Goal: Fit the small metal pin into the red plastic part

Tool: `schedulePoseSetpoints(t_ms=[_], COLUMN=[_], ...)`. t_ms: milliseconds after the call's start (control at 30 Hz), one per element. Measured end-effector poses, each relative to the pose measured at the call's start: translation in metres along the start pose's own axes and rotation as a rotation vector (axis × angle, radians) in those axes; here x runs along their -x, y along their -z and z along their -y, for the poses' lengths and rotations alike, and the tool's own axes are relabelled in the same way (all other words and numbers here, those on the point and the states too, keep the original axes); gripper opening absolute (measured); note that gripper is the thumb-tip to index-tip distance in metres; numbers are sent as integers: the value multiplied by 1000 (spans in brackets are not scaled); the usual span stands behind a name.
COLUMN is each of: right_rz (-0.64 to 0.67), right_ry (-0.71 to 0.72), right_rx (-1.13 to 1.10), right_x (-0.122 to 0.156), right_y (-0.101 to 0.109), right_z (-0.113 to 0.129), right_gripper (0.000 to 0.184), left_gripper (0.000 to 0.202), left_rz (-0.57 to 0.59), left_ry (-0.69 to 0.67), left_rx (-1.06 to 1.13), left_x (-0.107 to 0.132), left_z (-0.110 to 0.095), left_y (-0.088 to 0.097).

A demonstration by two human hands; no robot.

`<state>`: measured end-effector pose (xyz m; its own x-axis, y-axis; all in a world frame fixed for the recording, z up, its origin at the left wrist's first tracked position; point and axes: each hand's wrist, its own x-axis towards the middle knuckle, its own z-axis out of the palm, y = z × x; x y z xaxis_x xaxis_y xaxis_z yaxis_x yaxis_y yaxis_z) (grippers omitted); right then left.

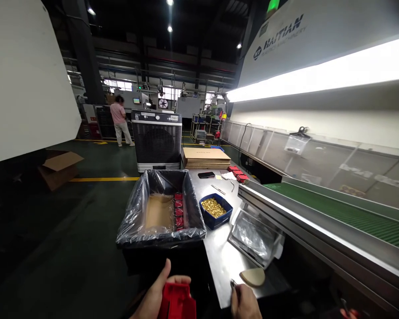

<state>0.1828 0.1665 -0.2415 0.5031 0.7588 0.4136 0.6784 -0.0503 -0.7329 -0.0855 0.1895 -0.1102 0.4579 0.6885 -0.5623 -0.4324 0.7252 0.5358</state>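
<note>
Curling around a red casing (178,302) is the left grip (155,296); right grip (246,302) pinches a tool (232,284).

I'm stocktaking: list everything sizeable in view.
Bin: 1, black, left
Table: 1, silver, centre
Red parts: several, red, bin, table, bottom
Tray: 1, blue, table
Metal bits: many, gold, tray
Phone: 1, black, table
Lined container: 1, whitish, table
Cardboard stack: 1, brown, behind phone
Cooler: 1, black, behind bin
Carton: 1, brown, left
Conveyor: 1, green, right
Haitian machine: 1, white, right
Person: 1, pink top, background
Left hand: 1, bare, bottom
Right hand: 1, bare, bottom
</note>
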Motion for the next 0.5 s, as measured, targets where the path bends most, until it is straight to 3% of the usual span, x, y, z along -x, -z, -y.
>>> schedulePoseSetpoints(t_ms=[100, 267, 400, 500], right_rz=[-27, 93, 80, 94], right_ry=[-2, 6, -6, -25], right_rx=[40, 39, -63, -186], right_x=[4, 1, -11, -21], right_y=[0, 1, 14, 36], right_z=[-2, 21, 61, 112], right_gripper=[78, 77, 64, 56], left_gripper=[82, 84, 86, 85], left_rz=[-7, -70, -66, -67], left_ry=[-20, -12, -5, -59], left_rx=[4, -33, -30, -75], left_x=[19, 31, 36, 41], left_z=[-20, -36, -38, -38], left_y=[-27, -51, -56, -55])
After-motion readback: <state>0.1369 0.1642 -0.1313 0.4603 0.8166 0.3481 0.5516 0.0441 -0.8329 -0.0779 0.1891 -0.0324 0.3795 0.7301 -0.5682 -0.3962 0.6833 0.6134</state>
